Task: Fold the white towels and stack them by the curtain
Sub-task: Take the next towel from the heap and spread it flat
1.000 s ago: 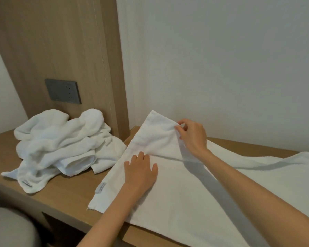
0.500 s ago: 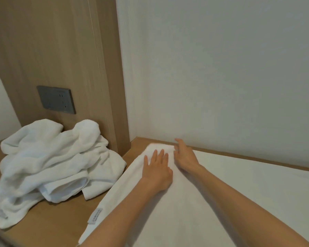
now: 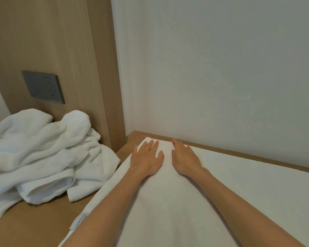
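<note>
A pale wall (image 3: 221, 68) was seen filling the upper right of the view, and a wooden panel (image 3: 52, 41) was set against it on the left. A white towel (image 3: 248, 193) was spread flat over the right part of the wooden table (image 3: 25, 227), its far edge laid near the foot of the wall and its far corner near the base of the panel. A heap of crumpled white towels (image 3: 43, 154) was piled on the table to the left, at the foot of the panel, with one edge lying just beside the flat towel. The left hand (image 3: 146, 160) and the right hand (image 3: 185, 160) were laid palm down on the flat towel near its far corner, side by side with a narrow strip of cloth between them; the fingers of both were stretched out and nothing was gripped. A grey socket plate (image 3: 43, 87) was mounted on the panel above the heap. A small label (image 3: 78, 220) was seen at the towel's left edge, beside the left forearm.
</note>
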Motion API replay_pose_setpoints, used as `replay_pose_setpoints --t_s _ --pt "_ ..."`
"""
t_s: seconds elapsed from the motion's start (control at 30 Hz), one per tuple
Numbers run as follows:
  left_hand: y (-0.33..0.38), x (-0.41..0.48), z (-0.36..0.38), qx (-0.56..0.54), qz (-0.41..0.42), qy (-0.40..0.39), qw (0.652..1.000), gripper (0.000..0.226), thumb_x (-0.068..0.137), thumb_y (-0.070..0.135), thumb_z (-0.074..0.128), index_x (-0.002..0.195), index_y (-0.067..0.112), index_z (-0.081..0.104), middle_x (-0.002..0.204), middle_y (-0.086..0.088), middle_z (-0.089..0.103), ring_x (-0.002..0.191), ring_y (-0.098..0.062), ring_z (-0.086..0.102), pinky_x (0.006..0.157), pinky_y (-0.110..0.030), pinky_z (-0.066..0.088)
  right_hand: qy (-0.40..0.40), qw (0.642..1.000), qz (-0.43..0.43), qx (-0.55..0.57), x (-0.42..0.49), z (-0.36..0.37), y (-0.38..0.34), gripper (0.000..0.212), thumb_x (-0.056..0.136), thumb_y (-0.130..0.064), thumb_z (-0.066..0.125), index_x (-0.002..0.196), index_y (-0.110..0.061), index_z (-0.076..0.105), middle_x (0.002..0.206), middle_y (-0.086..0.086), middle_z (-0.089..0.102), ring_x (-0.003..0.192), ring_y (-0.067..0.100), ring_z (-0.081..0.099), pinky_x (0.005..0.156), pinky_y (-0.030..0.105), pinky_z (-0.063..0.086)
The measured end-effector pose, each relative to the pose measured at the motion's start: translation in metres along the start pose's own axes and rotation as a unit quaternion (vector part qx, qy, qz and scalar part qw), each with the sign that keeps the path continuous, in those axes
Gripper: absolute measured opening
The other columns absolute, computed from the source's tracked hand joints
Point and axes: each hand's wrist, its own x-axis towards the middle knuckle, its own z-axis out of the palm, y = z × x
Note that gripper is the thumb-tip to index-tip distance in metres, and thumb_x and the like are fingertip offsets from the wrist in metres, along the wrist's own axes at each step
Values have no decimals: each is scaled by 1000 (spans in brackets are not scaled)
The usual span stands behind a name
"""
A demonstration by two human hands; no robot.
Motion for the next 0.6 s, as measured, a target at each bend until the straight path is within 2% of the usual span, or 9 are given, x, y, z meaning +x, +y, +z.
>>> replay_pose_setpoints --t_s 0.23,0.33,0.4,0.5,0.6 --pt "-15 -1 -8 23 -21 -11 999 57 101 46 13 153 26 5 161 3 -1 148 -16 -3 119 -41 -6 -41 998 -44 4 4 -6 -7 48 104 -20 21 151 -12 17 157 5 22 146 20 16 117 32 8" --pt "-13 -3 -14 59 -35 -26 997 57 101 44 9 153 20 1 161 0 -4 148 -19 -5 119 -44 -8 -28 999 -43 8 -8 -20 -6 45 104 -20 25 148 -10 24 153 6 31 141 21 26 115 35 16" --pt "3 -8 -17 65 -40 -15 997 57 103 39 8 153 13 1 161 -3 -5 148 -20 -5 119 -44 -7 2 999 -26 -44 -20 -35 2 42 103 -19 24 143 -9 29 149 7 35 140 22 27 115 38 14" --pt "42 -19 -14 12 -14 5 1000 54 104 30 13 152 7 4 161 -5 -1 148 -23 -3 119 -43 -3 8 996 20 -89 -39 -48 19 41 103 -20 24 141 -8 30 150 7 33 142 23 23 117 43 13" --pt "96 -30 -2 -15 26 -37 999 55 103 27 20 152 8 2 161 -4 0 148 -23 -3 118 -45 -3 -12 993 67 -97 -67 -52 43 48 103 -25 23 149 -11 19 159 2 15 147 24 8 116 51 5"
